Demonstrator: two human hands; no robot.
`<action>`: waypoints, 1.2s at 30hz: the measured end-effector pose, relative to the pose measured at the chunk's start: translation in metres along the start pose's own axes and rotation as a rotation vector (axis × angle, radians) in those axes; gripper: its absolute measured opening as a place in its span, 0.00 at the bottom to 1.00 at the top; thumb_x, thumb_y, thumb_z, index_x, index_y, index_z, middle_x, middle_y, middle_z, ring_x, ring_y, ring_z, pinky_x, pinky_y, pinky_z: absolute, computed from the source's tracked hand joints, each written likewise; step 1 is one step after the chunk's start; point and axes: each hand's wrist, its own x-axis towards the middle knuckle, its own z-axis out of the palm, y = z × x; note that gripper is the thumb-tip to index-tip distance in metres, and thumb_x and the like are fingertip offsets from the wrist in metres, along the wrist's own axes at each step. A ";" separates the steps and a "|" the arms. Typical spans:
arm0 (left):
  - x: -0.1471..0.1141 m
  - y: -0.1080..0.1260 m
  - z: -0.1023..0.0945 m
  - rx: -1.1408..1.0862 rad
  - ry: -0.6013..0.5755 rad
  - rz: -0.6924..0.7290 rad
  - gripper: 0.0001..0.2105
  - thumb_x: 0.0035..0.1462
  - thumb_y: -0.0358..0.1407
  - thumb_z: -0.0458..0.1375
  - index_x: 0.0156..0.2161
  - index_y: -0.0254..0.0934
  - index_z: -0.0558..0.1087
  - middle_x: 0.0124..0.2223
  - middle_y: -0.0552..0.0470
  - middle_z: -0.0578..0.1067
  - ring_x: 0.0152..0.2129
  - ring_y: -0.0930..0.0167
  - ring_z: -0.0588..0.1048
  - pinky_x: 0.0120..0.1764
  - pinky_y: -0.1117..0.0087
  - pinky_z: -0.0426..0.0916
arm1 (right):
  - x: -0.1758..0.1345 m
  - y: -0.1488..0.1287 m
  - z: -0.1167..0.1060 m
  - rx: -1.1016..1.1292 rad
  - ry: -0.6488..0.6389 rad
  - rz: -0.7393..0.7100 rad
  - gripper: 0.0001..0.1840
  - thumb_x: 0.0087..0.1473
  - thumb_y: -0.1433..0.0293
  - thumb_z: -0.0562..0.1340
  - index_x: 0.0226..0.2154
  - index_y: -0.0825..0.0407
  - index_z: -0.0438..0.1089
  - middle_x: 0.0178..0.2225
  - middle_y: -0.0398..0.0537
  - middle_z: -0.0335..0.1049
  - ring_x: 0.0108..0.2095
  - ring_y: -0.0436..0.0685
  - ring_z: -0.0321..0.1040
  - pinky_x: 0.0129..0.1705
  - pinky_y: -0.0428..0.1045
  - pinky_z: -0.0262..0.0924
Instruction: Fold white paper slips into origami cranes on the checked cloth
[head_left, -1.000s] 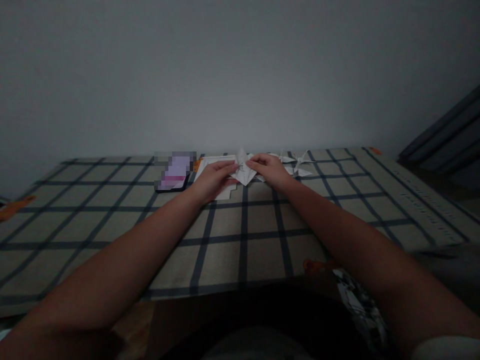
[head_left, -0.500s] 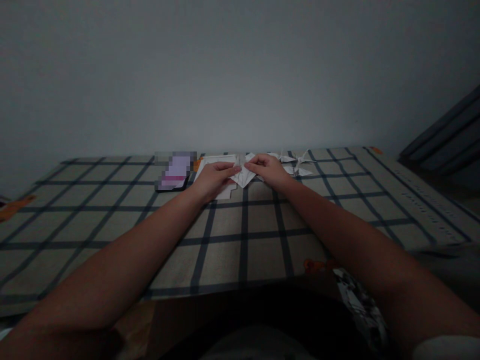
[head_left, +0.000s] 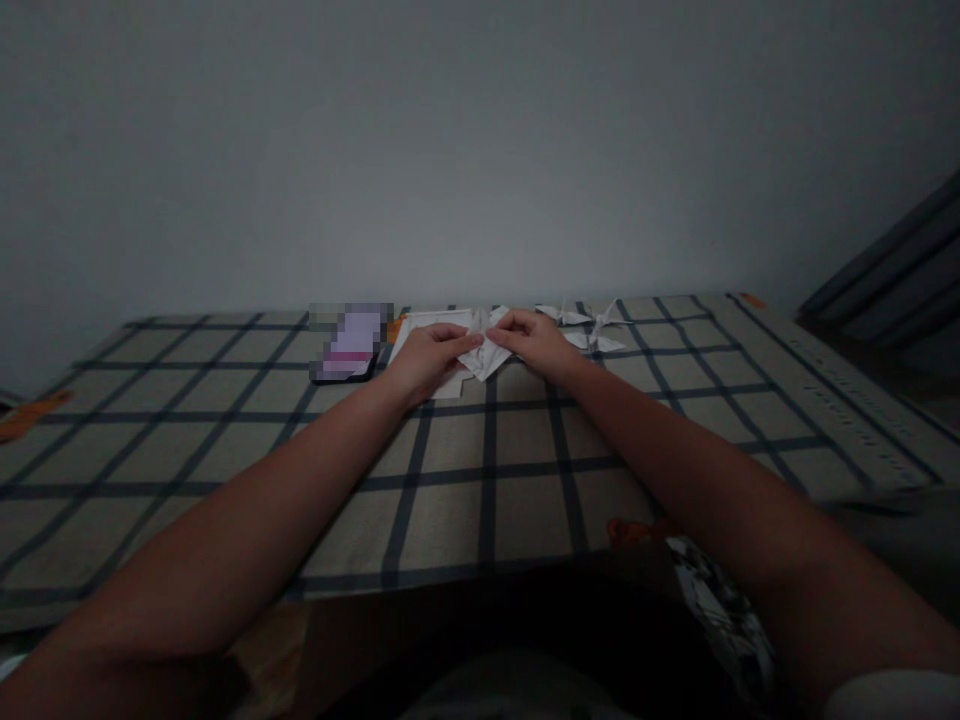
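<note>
A white folded paper (head_left: 482, 362), its point toward me, is held between both hands just above the table. My left hand (head_left: 435, 360) pinches its left side with thumb and fingers. On the other side, my right hand (head_left: 534, 342) pinches the right part, thumb and index finger close to my left thumb. White paper sheets (head_left: 448, 386) lie under and behind my left hand, partly hidden by it. Folded paper cranes (head_left: 600, 330) sit just right of my right hand, one wing partly behind it.
The table wears a checked cloth (head_left: 450, 480) with dark lines. A phone (head_left: 352, 345) with a lit, blurred screen is left of my left hand. A plain wall (head_left: 480, 150) rises behind the table's far edge. Dark folded fabric (head_left: 892, 270) is at the far right.
The folded paper's lower point has shifted slightly left and toward me. Both hands keep their pinch on it and have moved only a little.
</note>
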 end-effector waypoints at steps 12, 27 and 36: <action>-0.001 -0.001 -0.001 0.069 -0.002 0.003 0.16 0.34 0.38 0.75 0.27 0.34 0.75 0.26 0.53 0.76 0.23 0.74 0.74 0.31 0.71 0.67 | 0.000 0.000 -0.001 -0.133 0.002 -0.084 0.14 0.50 0.59 0.65 0.30 0.53 0.73 0.30 0.45 0.72 0.32 0.52 0.65 0.37 0.48 0.60; 0.000 -0.005 -0.003 0.084 -0.130 0.053 0.17 0.44 0.46 0.71 0.33 0.34 0.81 0.32 0.49 0.79 0.28 0.71 0.74 0.34 0.69 0.69 | 0.000 -0.001 -0.003 -0.143 0.089 -0.099 0.14 0.53 0.59 0.64 0.31 0.54 0.74 0.25 0.43 0.70 0.26 0.50 0.63 0.31 0.47 0.57; 0.001 -0.005 -0.007 0.251 -0.071 0.066 0.18 0.39 0.47 0.74 0.30 0.35 0.81 0.30 0.49 0.79 0.25 0.72 0.73 0.30 0.72 0.65 | -0.003 -0.006 0.002 -0.062 0.051 -0.091 0.15 0.52 0.58 0.64 0.33 0.53 0.74 0.27 0.43 0.70 0.26 0.49 0.61 0.30 0.46 0.57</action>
